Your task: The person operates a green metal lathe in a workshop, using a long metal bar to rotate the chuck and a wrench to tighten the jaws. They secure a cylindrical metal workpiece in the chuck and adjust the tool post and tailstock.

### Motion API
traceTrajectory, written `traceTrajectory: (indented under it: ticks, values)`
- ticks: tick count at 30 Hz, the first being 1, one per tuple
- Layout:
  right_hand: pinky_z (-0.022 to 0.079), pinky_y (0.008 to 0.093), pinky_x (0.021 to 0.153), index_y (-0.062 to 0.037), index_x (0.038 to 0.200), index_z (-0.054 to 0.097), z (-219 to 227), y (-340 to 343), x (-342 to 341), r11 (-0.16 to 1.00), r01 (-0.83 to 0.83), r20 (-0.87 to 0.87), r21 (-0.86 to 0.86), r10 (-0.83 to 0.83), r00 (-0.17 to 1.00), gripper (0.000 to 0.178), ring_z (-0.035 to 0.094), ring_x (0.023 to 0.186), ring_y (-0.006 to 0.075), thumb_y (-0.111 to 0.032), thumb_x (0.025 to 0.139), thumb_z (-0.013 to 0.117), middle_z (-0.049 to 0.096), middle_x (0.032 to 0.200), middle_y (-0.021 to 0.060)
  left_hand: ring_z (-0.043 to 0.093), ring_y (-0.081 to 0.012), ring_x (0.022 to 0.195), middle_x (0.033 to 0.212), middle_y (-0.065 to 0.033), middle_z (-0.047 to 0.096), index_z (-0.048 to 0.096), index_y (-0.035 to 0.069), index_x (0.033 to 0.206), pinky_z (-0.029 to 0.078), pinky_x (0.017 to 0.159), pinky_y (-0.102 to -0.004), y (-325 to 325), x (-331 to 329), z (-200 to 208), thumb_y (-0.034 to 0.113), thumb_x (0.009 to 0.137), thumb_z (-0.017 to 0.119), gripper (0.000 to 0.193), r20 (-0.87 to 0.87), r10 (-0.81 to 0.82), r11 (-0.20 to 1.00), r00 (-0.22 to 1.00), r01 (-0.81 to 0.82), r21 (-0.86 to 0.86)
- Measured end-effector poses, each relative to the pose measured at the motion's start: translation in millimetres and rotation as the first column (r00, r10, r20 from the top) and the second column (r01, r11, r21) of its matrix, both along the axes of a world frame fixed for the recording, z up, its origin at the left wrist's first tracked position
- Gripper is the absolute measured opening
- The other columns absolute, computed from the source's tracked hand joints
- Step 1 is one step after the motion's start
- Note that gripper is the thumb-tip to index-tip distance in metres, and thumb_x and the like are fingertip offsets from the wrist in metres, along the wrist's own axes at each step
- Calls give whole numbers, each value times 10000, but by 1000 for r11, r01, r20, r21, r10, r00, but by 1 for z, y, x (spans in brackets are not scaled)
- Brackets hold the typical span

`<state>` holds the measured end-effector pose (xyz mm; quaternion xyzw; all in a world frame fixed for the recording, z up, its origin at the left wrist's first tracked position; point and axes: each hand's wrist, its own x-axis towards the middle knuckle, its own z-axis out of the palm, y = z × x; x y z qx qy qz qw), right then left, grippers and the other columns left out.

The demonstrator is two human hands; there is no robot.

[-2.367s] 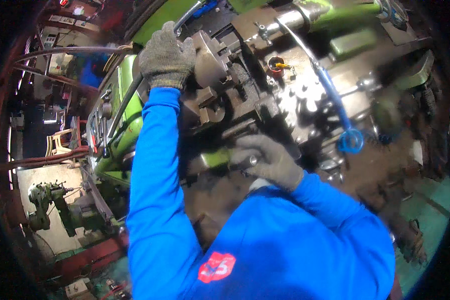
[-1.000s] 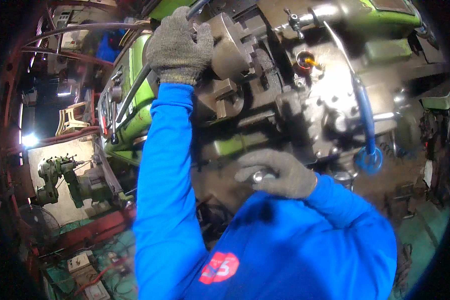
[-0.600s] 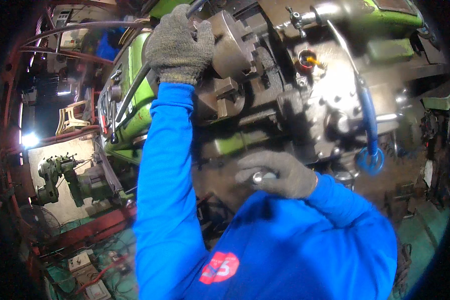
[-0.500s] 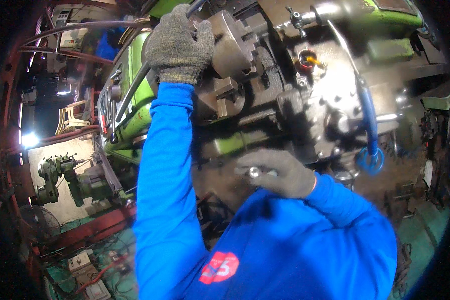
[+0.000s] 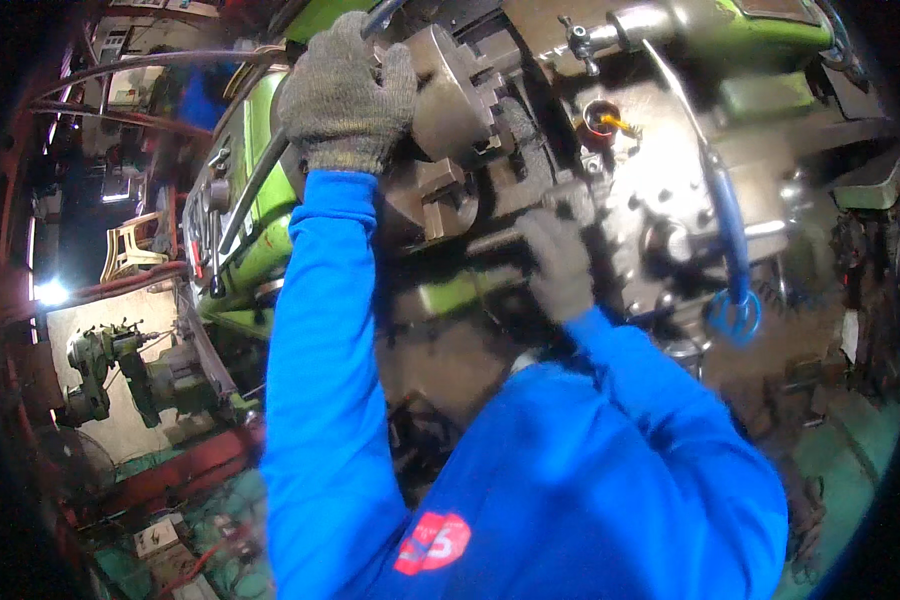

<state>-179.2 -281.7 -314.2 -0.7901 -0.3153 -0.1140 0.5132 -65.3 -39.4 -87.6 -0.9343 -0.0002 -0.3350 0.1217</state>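
My left hand [image 5: 348, 100], in a grey knit glove, is closed round a long dark metal bar [image 5: 254, 190] beside the lathe chuck [image 5: 448, 90]. The bar runs slantwise from the top edge down over the green headstock [image 5: 272, 225]. Stepped jaws show on the chuck's right face, and a block-like metal part [image 5: 442, 200] sits just below it. My right hand [image 5: 558, 265], also gloved, is over the lathe bed by the carriage [image 5: 650, 215], near a short grey bar-shaped part [image 5: 495, 241]. Its fingers are blurred, so whether it grips anything is unclear.
A small red-rimmed pot with a yellow-handled brush [image 5: 602, 120] stands on the carriage. A blue hose [image 5: 730, 225] hangs to the right, near a blue ring [image 5: 734, 317]. The tailstock [image 5: 650, 28] is at the upper right. Another green machine [image 5: 110, 370] stands at lower left.
My right hand has moved up and away from my chest, leaving a shiny round thing that showed at its fingers. My left hand stays on the bar. The whole view has shifted slightly.
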Motion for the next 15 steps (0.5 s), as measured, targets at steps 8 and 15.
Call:
traceTrajectory:
  ticks: [8,15]
  values:
    - [323,485,1280,-89,1493,580,4,6,-6,991,-129,-151,28,132,980,793,476,1474,407,155,739,561,567,1519,218,737,-373,866,968,-162,746,733,123,1124,587,757,-478,-1,-2,-1,377,879,720,353,-18,37,998,999,-38,-56]
    - [425,485,1211,-56,1370,648,-140,26,-19,977,152,-282,151,-105,954,657,554,1398,435,168,764,529,633,1419,209,726,-395,906,985,-171,741,720,86,1122,587,790,-492,-15,7,11,361,887,714,362,-32,-43,996,999,40,-81]
